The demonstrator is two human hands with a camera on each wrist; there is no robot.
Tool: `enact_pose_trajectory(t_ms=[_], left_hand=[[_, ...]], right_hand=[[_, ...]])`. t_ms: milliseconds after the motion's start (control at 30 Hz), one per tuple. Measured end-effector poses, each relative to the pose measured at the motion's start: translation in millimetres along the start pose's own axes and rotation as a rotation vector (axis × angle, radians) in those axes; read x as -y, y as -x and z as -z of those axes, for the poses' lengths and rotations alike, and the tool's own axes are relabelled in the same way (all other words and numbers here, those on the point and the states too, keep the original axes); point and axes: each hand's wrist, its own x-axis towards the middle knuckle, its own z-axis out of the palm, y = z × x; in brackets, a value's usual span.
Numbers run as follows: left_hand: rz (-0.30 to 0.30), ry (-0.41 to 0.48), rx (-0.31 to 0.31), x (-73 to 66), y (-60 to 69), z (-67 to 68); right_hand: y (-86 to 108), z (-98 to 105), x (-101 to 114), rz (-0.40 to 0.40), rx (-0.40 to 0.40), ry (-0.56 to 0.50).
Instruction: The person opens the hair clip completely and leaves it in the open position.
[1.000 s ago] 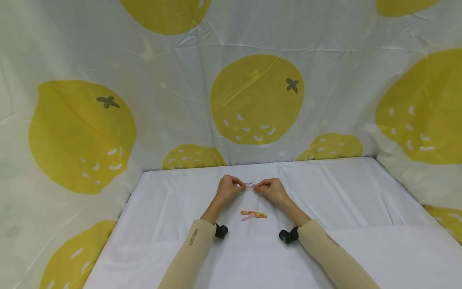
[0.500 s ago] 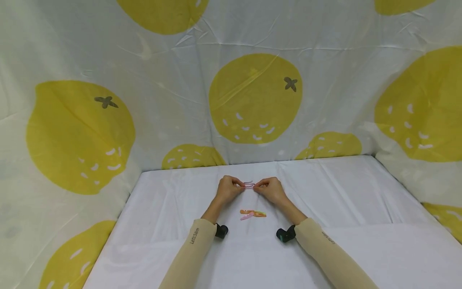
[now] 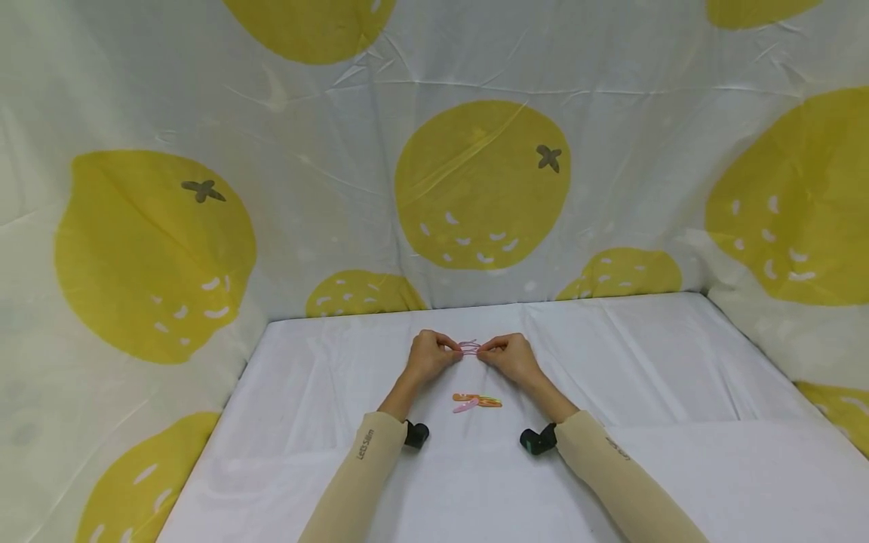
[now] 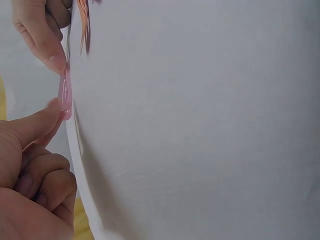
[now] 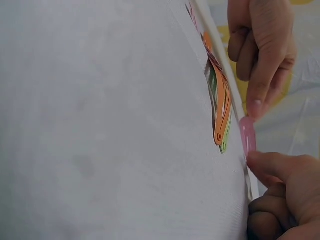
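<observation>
Both hands meet at a pink snap hair clip (image 3: 470,348) near the back of the table. My left hand (image 3: 431,357) pinches one end between thumb and finger. At the other end, my right hand (image 3: 514,357) pinches it the same way. The wrist views show the pink clip (image 4: 65,92) spanning the short gap between the fingertips. Whether its snap is sprung open is too small to tell. Closer to me lie more snap clips: orange ones (image 5: 218,107), a light green one (image 5: 224,145) and a pink one (image 3: 465,406), partly overlapping.
White cloth covers the table (image 3: 285,422). Behind it hangs a white curtain with yellow lemon prints (image 3: 483,188). A black wrist camera (image 3: 416,435) sits at the left sleeve and another black camera (image 3: 538,440) at the right.
The right forearm and its wrist camera have shifted slightly left. Both hands keep their pinch on the pink clip, and the loose clips stay put.
</observation>
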Motion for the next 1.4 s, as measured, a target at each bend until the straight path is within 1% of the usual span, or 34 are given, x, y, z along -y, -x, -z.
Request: enact_pose_trajectory(t_ms=[100, 200, 367, 467, 533, 633, 700, 833, 933, 1100, 1300, 1400], left_hand=[[-0.002, 0.008, -0.023, 0.0, 1.6, 3.5], [0.002, 0.031, -0.032, -1.5, 5.2, 9.0], [0.012, 0.059, 0.007, -6.4, 17.0, 20.8], [0.013, 0.059, 0.047, -10.0, 26.5, 27.0], [0.007, 0.044, 0.076, -12.2, 33.1, 29.4], [-0.023, 0.012, 0.122, -15.6, 42.4, 30.6], [-0.049, -0.011, 0.148, -17.5, 48.5, 29.9], [-0.076, -0.019, 0.194, -20.0, 60.4, 27.1], [-0.072, -0.011, 0.220, -20.3, 68.4, 25.7], [-0.062, -0.009, 0.241, -15.3, 77.7, 25.3], [-0.026, 0.002, 0.276, -6.6, 84.2, 23.9], [-0.039, 0.018, 0.281, -3.6, 85.2, 23.3]], right_hand=[[0.2, 0.4, 0.0, -0.011, 0.009, -0.006], [0.9, 2.8, 1.3, -0.052, 0.020, -0.019], [6.2, 9.7, 6.2, -0.158, 0.010, -0.057], [12.3, 14.0, 8.3, -0.180, 0.017, -0.065], [17.6, 16.8, 9.2, -0.169, 0.029, -0.071], [27.4, 20.6, 10.2, -0.138, 0.055, -0.075], [34.6, 22.6, 10.8, -0.122, 0.075, -0.077], [50.3, 24.5, 12.6, -0.107, 0.117, -0.076], [61.0, 24.7, 13.8, -0.101, 0.136, -0.085], [72.7, 23.9, 13.2, -0.085, 0.170, -0.111], [79.4, 18.3, 6.8, -0.070, 0.219, -0.166], [82.4, 15.0, 7.1, -0.036, 0.234, -0.171]])
